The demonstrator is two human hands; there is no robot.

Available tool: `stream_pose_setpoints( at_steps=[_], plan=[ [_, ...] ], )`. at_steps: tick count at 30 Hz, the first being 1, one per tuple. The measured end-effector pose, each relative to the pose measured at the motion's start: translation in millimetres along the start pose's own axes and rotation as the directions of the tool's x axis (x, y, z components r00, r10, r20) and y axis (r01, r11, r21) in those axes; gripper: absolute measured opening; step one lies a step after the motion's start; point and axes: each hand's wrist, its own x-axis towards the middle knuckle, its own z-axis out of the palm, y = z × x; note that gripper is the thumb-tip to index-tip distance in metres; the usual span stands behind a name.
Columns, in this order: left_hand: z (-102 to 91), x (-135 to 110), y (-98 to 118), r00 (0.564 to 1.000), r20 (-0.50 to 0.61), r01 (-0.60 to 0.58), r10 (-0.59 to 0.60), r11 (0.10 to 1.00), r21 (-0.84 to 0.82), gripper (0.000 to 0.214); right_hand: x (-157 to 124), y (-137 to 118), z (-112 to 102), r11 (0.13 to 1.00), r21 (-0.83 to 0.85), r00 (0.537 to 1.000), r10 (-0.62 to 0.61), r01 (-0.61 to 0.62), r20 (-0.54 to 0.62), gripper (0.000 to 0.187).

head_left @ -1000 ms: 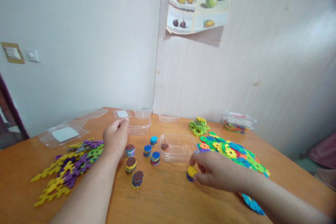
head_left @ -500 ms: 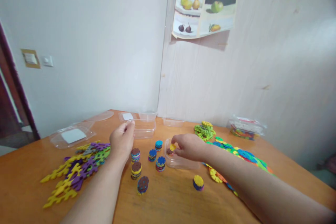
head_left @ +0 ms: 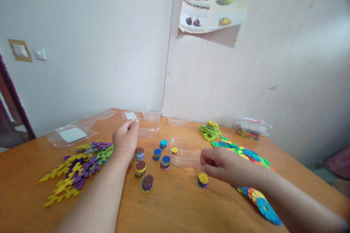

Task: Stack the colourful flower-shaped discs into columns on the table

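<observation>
My left hand [head_left: 125, 138] is closed, its fingertips overlapping a clear plastic box [head_left: 149, 131] at the back. What it holds, if anything, is hidden. My right hand [head_left: 214, 162] hovers above a short yellow-topped stack of notched discs [head_left: 203, 179], fingers curled with a gap at the thumb and nothing visible between them. Just left of it lies a clear plastic tray [head_left: 186, 162], with a small yellow-topped pile of discs [head_left: 175, 150] in its left end. Between the hands stand several disc stacks, topped brown [head_left: 140, 167] or blue [head_left: 165, 161].
Yellow, purple and green toothed plastic pieces [head_left: 82, 169] are heaped at left. Clear lids [head_left: 54, 136] lie behind them. Large coloured discs [head_left: 248, 153] spread under my right forearm, beside a green pile [head_left: 210, 131]. A filled clear box [head_left: 253, 127] stands at the back right.
My right hand has moved right and toward me, from the tray to the yellow-topped stack. A yellow disc it held now lies on the pile in the tray. My left hand stays put.
</observation>
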Motion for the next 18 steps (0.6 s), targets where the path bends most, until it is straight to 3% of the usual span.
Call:
stream_pose_setpoints(
  at_steps=[6, 13, 18],
  plan=[
    [0.6, -1.3, 0.9, 1.000, 0.025, 0.001, 0.000, 1.000, -0.012, 0.030, -16.6, 9.7, 18.0, 0.994, 0.009, 0.993, 0.106, -0.107, 0.045, 0.036],
    [0.3, -0.2, 0.1, 1.000, 0.020, -0.021, 0.020, 1.000, 0.018, 0.031, -14.0, 15.8, 33.7, 0.993, 0.028, 0.994, 0.110, -0.110, 0.028, 0.028],
    [-0.3, 0.4, -0.1, 1.000, 0.014, 0.001, -0.001, 1.000, 0.023, 0.031, -14.6, 12.6, 25.8, 0.991, 0.101, 0.996, 0.089, -0.085, -0.030, 0.026]
  ],
)
